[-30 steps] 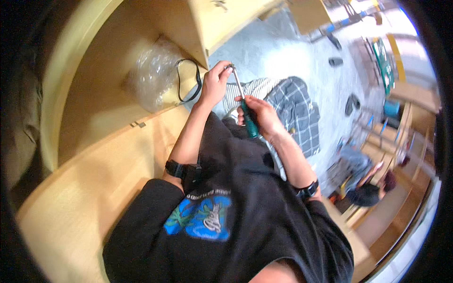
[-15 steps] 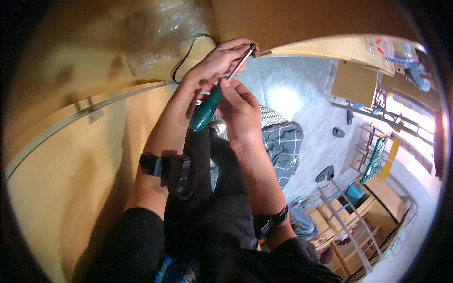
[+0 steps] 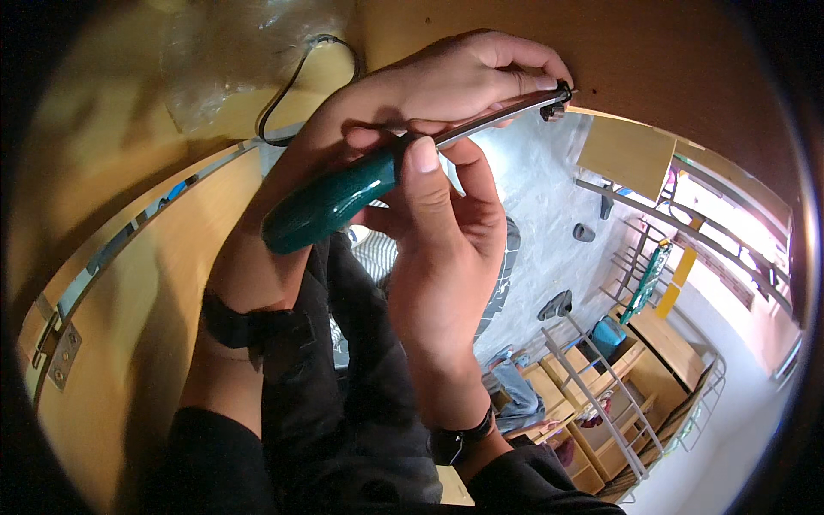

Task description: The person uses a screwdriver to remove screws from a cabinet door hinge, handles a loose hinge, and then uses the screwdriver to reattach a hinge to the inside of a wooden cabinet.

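Observation:
A screwdriver with a glossy green handle [image 3: 330,202] and a metal shaft slants up to the right. My right hand [image 3: 446,266] is closed on it, thumb and fingers around the front of the handle where the shaft begins. Against the edge of the brown wooden panel [image 3: 635,60], my left hand [image 3: 446,81] pinches a small dark metal fitting [image 3: 556,105] between thumb and fingertips. The screwdriver's tip meets this fitting; a thin point, perhaps a screw, sticks out toward the wood. My right fingers partly hide the shaft.
On the left is a wooden door with a metal hinge [image 3: 64,356]. A black cable [image 3: 275,99] loops beside clear plastic wrap [image 3: 210,64]. Below are dark slippers [image 3: 556,305] on a grey floor, a metal ladder [image 3: 596,395] and a person's jeans-clad leg [image 3: 519,399].
Both hands, the screwdriver and the fitting have shifted right in view and look larger. The screwdriver lies flatter than before. The grips look the same.

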Demonstrator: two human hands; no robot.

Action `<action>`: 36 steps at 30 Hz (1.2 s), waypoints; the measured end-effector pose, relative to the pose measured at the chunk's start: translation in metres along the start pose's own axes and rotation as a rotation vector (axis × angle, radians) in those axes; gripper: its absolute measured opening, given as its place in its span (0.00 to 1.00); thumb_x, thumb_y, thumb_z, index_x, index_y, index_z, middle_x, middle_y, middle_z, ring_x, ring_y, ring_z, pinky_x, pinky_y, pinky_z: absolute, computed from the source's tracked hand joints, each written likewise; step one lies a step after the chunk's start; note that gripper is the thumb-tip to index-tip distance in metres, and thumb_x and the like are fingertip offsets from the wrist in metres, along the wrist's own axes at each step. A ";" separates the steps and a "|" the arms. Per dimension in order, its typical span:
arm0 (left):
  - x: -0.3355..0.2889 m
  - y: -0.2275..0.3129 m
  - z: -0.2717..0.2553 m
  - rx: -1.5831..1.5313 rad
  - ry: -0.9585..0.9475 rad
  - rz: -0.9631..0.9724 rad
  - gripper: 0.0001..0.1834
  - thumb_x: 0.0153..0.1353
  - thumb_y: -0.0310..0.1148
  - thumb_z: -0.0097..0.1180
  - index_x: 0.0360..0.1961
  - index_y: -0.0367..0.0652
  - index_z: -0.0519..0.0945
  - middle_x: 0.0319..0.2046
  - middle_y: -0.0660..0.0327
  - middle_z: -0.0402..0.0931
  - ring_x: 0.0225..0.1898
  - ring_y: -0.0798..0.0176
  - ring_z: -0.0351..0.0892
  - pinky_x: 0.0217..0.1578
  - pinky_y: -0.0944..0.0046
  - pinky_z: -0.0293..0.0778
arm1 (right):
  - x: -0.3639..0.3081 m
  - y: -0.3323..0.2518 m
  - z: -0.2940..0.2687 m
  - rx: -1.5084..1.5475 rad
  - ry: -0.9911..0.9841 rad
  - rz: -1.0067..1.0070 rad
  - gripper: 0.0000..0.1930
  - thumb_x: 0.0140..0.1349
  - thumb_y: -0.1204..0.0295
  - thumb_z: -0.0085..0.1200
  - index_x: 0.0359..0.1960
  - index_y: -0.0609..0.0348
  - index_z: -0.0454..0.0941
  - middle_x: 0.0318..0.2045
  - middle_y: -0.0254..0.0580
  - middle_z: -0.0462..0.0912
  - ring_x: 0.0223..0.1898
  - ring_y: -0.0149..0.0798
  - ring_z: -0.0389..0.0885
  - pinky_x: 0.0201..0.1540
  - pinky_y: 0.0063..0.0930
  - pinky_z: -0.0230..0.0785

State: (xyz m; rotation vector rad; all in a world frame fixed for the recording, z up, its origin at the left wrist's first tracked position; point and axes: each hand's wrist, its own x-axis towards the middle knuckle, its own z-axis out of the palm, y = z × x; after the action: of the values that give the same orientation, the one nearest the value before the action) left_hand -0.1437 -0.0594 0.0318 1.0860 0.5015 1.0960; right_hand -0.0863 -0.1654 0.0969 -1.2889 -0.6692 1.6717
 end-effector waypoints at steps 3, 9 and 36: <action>0.004 0.010 0.001 0.030 -0.054 0.042 0.12 0.66 0.33 0.45 0.44 0.38 0.74 0.31 0.68 0.74 0.25 0.80 0.62 0.23 0.79 0.58 | -0.004 -0.004 0.006 0.137 0.006 -0.017 0.10 0.62 0.74 0.51 0.44 0.60 0.68 0.33 0.38 0.81 0.28 0.24 0.76 0.30 0.14 0.70; 0.002 0.023 -0.001 0.074 -0.027 -0.051 0.12 0.65 0.36 0.47 0.43 0.40 0.75 0.31 0.70 0.74 0.29 0.81 0.65 0.26 0.79 0.61 | -0.004 -0.006 0.017 0.210 0.032 0.024 0.11 0.62 0.74 0.51 0.44 0.59 0.68 0.32 0.38 0.81 0.28 0.23 0.76 0.29 0.14 0.70; -0.111 0.068 -0.040 0.123 0.777 -0.506 0.25 0.62 0.54 0.44 0.35 0.41 0.76 0.26 0.67 0.72 0.25 0.75 0.68 0.27 0.76 0.65 | 0.018 0.004 0.021 0.299 -0.100 -0.038 0.14 0.64 0.72 0.48 0.50 0.61 0.66 0.40 0.44 0.81 0.41 0.33 0.79 0.41 0.24 0.74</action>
State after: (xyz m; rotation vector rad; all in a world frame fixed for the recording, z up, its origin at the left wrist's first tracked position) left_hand -0.2526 -0.1368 0.0570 0.5419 1.3914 1.0059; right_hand -0.1087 -0.1496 0.0919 -0.9808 -0.4766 1.7382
